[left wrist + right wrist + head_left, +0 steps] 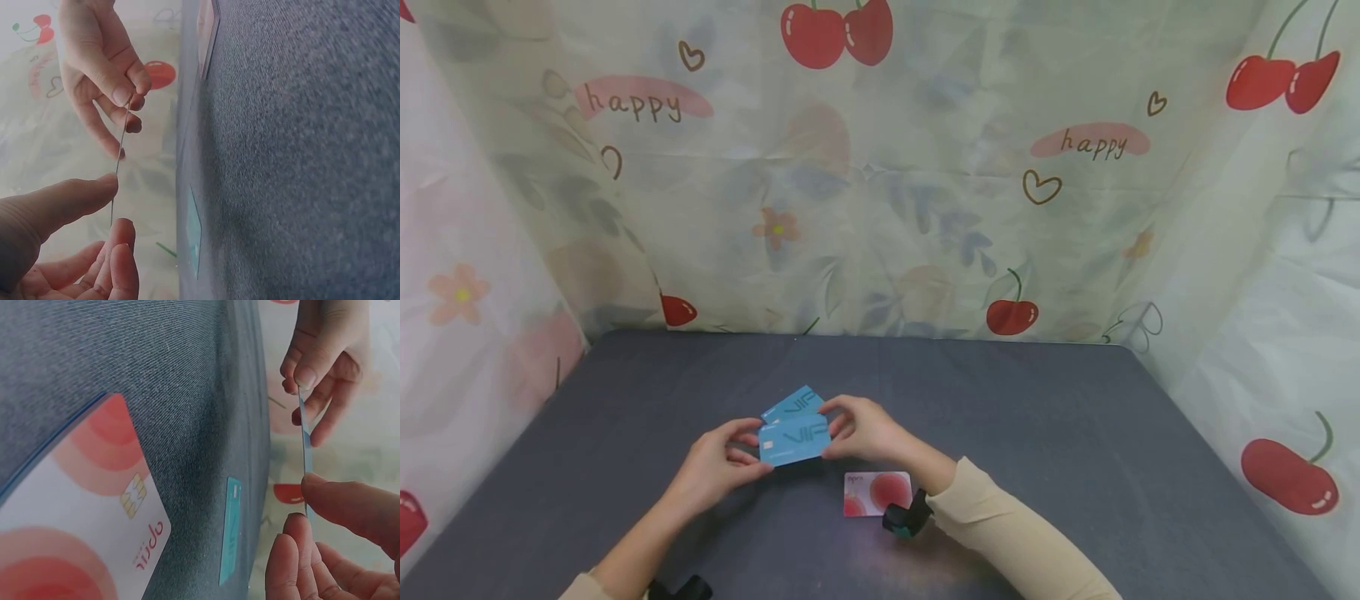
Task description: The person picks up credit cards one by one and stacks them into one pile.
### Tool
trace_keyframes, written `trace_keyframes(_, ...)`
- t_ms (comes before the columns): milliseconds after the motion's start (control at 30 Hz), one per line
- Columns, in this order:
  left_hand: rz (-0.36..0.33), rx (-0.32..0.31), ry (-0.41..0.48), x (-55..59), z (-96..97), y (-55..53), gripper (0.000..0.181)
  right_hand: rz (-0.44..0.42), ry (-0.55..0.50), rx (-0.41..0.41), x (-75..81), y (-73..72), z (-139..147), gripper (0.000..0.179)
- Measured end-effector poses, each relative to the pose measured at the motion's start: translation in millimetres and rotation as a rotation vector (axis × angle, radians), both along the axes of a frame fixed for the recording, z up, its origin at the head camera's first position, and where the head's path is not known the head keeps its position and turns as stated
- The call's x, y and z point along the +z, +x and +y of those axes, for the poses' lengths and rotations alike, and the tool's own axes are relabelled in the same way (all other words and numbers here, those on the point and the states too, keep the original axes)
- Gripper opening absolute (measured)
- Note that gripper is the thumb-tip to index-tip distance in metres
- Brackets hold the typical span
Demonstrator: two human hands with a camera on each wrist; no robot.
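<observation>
Both hands hold one blue VIP card (795, 442) by its short ends, a little above the grey table (1075, 450). My left hand (762, 447) pinches its left end and my right hand (831, 429) pinches its right end. The wrist views show this card edge-on (119, 159) (306, 447), between thumb and fingers of the left hand (115, 205) (303, 384) and the right hand (128, 94) (304, 501). A second blue VIP card (790, 402) (194, 232) (230, 531) lies flat on the table just beyond the held one.
A white card with pink-red circles and a chip (877, 493) (81, 512) (207, 31) lies flat on the table under my right forearm. Cloth walls printed with cherries (880, 167) enclose the table at the back and both sides.
</observation>
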State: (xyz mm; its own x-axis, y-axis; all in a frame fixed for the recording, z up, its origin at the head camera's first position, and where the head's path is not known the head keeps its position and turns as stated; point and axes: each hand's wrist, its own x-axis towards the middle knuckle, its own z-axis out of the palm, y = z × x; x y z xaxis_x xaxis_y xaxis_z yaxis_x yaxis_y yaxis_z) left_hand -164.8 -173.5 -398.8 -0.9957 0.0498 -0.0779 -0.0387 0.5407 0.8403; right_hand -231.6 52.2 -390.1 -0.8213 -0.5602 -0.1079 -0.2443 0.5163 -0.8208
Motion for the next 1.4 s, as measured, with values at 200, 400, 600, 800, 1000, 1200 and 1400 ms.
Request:
trace_keyframes(200, 0.011, -0.004, 0.002, 0.7, 4.2, -0.1, 0.064, -0.006, -0.001, -0.011, 1.5, 2.1, 6, 0.054)
trace_keyframes(400, 0.023, -0.011, 0.006, 1.1, 7.3, 0.0, 0.065, -0.034, -0.014, -0.03, 3.3, 4.1, 9, 0.054)
trace_keyframes(600, 0.005, 0.006, 0.001, 1.3, 12.0, -1.4, 0.063, -0.034, -0.019, -0.032, 3.3, 4.9, 14, 0.054)
trace_keyframes(800, 0.015, 0.005, 0.001, 2.4, 17.5, -1.6, 0.062, -0.008, -0.011, -0.031, 2.4, 5.6, 21, 0.054)
trace_keyframes(1000, 0.027, -0.003, 0.005, 1.8, 22.6, -2.6, 0.062, -0.006, -0.018, -0.023, 2.5, 7.3, 27, 0.054)
trace_keyframes(1200, 0.044, -0.012, 0.019, 0.7, 27.8, -3.3, 0.061, 0.022, -0.006, -0.019, 2.3, 9.3, 34, 0.054)
trace_keyframes(1400, 0.042, -0.021, 0.03, 2.9, 33.1, -2.5, 0.062, 0.025, -0.004, -0.035, 1.7, 9.9, 40, 0.054)
